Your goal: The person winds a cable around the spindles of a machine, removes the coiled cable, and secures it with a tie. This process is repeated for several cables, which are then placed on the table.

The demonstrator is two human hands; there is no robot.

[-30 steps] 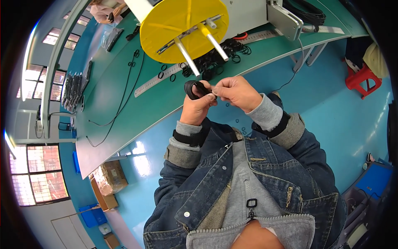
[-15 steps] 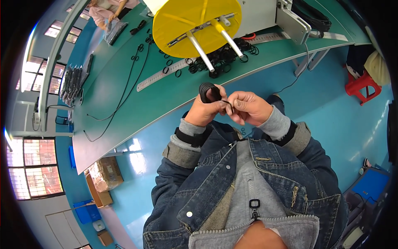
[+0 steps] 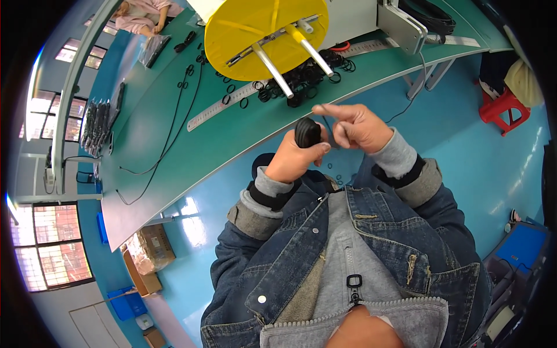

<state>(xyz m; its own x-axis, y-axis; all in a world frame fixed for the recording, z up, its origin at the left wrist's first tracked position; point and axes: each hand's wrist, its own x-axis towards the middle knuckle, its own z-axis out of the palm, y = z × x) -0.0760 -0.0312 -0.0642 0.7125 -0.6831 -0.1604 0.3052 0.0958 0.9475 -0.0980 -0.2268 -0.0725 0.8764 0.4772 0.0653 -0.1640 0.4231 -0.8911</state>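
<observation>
A thick bundle of coiled black cable (image 3: pixel 307 132) is gripped in my left hand (image 3: pixel 290 155), the thumb lying along its lower side. To its right, my right hand (image 3: pixel 365 132) has the index finger stretched left, with the thumb and other fingers curled. A thin black strand of the cable runs between the hands and meets the curled right fingers; its end is hidden. Beyond my hands on the green table (image 3: pixel 232 139) lie a heap of small black rings (image 3: pixel 301 84) and a steel ruler (image 3: pixel 203 119).
A yellow disc (image 3: pixel 261 35) with metal rods overhangs the table. Long black cables (image 3: pixel 168 142) and bagged bundles (image 3: pixel 96 124) lie to the left. A person (image 3: pixel 154 17) works at the far left. A red stool (image 3: pixel 503 109) stands right; cardboard boxes (image 3: pixel 149 249) sit on the floor.
My hands have moved apart from their pinch on the strand. My right index finger has straightened leftward, and the coil has tilted upright in my left hand.
</observation>
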